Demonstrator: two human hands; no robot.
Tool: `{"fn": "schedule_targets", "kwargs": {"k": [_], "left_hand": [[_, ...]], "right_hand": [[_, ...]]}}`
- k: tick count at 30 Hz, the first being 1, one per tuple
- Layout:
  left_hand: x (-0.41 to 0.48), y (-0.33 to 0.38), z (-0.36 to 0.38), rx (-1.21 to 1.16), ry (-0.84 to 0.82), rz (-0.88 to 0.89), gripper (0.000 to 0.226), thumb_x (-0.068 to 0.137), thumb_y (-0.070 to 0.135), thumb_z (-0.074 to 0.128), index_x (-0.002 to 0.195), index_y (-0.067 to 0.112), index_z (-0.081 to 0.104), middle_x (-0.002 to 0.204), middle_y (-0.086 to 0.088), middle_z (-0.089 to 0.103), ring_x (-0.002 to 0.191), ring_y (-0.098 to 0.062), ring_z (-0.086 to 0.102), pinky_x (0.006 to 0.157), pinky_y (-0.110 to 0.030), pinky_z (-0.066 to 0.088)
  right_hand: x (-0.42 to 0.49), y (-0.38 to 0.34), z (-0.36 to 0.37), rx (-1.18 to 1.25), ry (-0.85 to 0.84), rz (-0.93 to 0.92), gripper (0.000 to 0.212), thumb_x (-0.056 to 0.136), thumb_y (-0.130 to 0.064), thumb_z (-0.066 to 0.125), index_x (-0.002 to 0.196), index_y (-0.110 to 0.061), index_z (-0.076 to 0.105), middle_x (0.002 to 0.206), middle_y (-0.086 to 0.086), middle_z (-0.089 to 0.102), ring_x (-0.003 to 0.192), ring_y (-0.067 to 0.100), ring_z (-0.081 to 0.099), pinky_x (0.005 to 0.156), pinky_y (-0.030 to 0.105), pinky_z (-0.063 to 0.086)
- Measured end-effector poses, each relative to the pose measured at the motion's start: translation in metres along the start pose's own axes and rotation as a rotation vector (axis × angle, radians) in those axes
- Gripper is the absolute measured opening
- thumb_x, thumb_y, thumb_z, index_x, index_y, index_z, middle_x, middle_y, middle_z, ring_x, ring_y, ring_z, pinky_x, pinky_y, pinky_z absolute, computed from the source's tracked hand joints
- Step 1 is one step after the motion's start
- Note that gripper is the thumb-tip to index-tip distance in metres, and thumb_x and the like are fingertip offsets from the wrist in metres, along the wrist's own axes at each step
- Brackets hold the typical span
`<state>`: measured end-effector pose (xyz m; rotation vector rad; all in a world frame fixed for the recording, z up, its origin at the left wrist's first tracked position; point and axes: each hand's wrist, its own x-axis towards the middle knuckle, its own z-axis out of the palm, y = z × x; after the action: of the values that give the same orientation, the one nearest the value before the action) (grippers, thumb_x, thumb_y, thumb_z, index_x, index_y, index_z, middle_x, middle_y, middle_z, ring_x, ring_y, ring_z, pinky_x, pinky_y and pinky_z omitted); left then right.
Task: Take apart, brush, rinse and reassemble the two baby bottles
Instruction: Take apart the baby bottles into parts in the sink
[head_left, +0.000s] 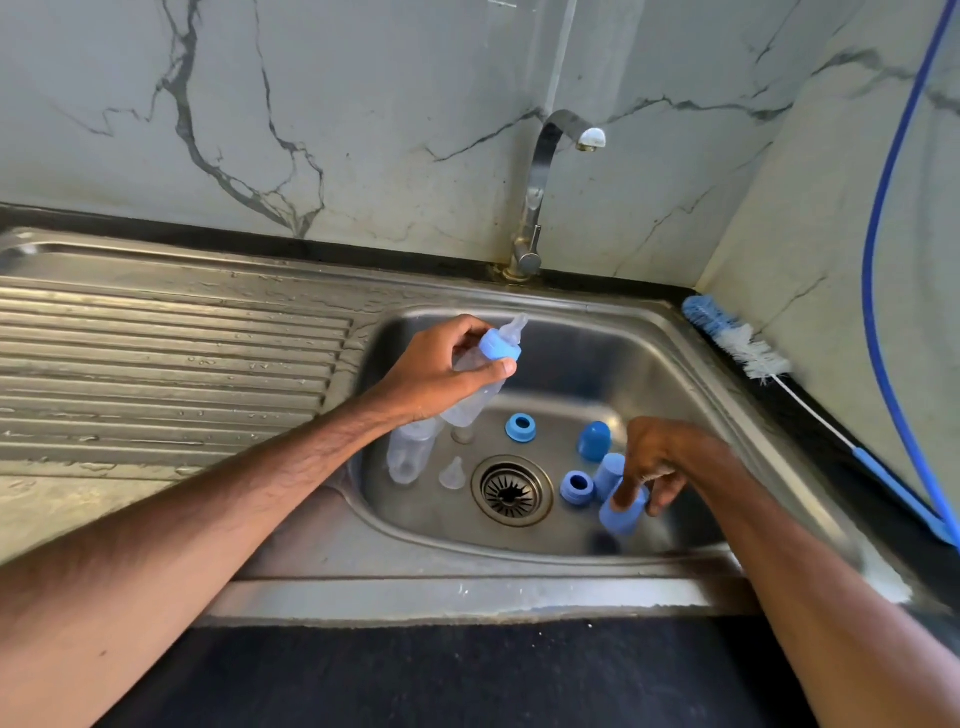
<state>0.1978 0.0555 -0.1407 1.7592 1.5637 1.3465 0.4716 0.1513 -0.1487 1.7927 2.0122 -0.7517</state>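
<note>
My left hand (441, 371) grips a clear baby bottle (475, 397) with a blue collar and a clear teat, held tilted above the steel sink (696, 358). My right hand (657, 460) pinches a blue cap (623, 512) low at the basin's right. A second clear bottle (410, 449) lies on the basin floor at the left, with a loose clear teat (453, 474) beside it. Also in the basin: a blue collar ring (521, 427), a second ring (576, 487), a dark blue cap (595, 440) and a light blue cap (609, 473).
The drain (511, 491) sits mid-basin. The tap (545, 171) stands behind the sink, with no water running. A blue and white bottle brush (737, 343) lies on the right counter edge. A ribbed wet drainboard (166, 364) spreads to the left. A blue hose (883, 208) hangs at the right wall.
</note>
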Motion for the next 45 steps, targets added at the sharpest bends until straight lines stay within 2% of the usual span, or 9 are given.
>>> {"fn": "schedule_targets", "kwargs": {"k": [7,16,21,24,29,32,35,37,45], "left_hand": [[-0.001,0.001,0.001,0.032,-0.013,0.010,0.039,0.086,0.034,0.082,0.116,0.014,0.068,0.111,0.004,0.073,0.104,-0.012,0.069,0.096,-0.035,0.054],[-0.002,0.003,0.000,0.055,-0.036,0.003,0.040,0.086,0.036,0.081,0.117,0.015,0.067,0.112,0.005,0.073,0.105,-0.011,0.068,0.098,-0.036,0.054],[-0.003,0.003,0.002,0.067,-0.058,-0.012,0.041,0.086,0.036,0.082,0.118,0.015,0.067,0.113,0.005,0.073,0.106,-0.011,0.068,0.099,-0.038,0.054],[-0.004,0.003,0.003,0.065,-0.082,-0.018,0.044,0.085,0.036,0.083,0.120,0.016,0.067,0.114,0.005,0.073,0.107,-0.011,0.068,0.099,-0.037,0.054],[-0.005,0.004,0.006,0.078,-0.126,-0.013,0.048,0.082,0.038,0.085,0.120,0.017,0.066,0.114,0.007,0.072,0.105,-0.008,0.068,0.096,-0.030,0.056],[-0.004,0.004,0.006,0.055,-0.125,-0.026,0.046,0.080,0.036,0.087,0.118,0.019,0.067,0.112,0.008,0.073,0.104,-0.006,0.069,0.096,-0.031,0.057],[-0.003,0.004,0.006,0.034,-0.137,-0.033,0.043,0.081,0.037,0.086,0.117,0.020,0.069,0.112,0.008,0.075,0.104,-0.006,0.070,0.098,-0.036,0.056],[-0.001,0.003,0.007,-0.014,-0.130,-0.051,0.043,0.082,0.034,0.086,0.119,0.020,0.069,0.113,0.006,0.075,0.106,-0.009,0.071,0.100,-0.041,0.055],[0.005,0.009,0.003,-0.337,-0.109,-0.161,0.043,0.085,0.026,0.083,0.125,0.018,0.068,0.114,-0.001,0.076,0.109,-0.017,0.072,0.101,-0.045,0.056]], "right_hand": [[-0.003,0.005,0.007,-0.008,0.025,0.074,0.057,0.062,-0.009,0.098,0.105,0.012,0.067,0.094,0.026,0.076,0.075,0.037,0.078,0.088,0.052,0.062],[-0.014,0.000,0.007,-0.076,0.007,0.095,0.062,0.066,-0.022,0.098,0.107,0.011,0.066,0.090,0.023,0.077,0.078,0.035,0.079,0.088,0.051,0.063],[-0.022,-0.013,0.003,-0.070,0.195,0.034,0.053,0.063,-0.020,0.100,0.091,-0.001,0.058,0.075,0.019,0.070,0.059,0.034,0.075,0.072,0.052,0.065],[-0.027,-0.024,0.003,-0.077,0.312,-0.031,0.047,0.070,-0.028,0.096,0.087,-0.008,0.056,0.069,0.011,0.063,0.050,0.028,0.070,0.066,0.040,0.064],[-0.034,-0.043,0.004,-0.162,0.431,-0.150,0.037,0.081,-0.040,0.085,0.075,-0.013,0.060,0.073,0.007,0.074,0.076,0.026,0.074,0.085,0.038,0.061],[-0.029,-0.052,0.005,-0.039,0.446,-0.334,0.017,0.083,-0.026,0.080,0.091,-0.013,0.072,0.084,0.004,0.078,0.077,0.021,0.074,0.082,0.036,0.061],[-0.028,-0.066,0.009,0.201,0.343,-0.598,0.042,0.078,-0.023,0.085,0.116,-0.020,0.068,0.106,-0.006,0.074,0.097,0.012,0.071,0.093,0.035,0.058],[-0.028,-0.075,0.012,0.383,0.282,-0.717,0.050,0.073,-0.026,0.090,0.118,-0.020,0.067,0.109,-0.003,0.074,0.102,0.015,0.071,0.096,0.040,0.058],[-0.021,-0.075,0.010,0.899,0.188,-0.853,0.045,0.082,-0.009,0.087,0.124,-0.013,0.071,0.113,0.005,0.078,0.108,0.024,0.074,0.092,0.035,0.061]]}}
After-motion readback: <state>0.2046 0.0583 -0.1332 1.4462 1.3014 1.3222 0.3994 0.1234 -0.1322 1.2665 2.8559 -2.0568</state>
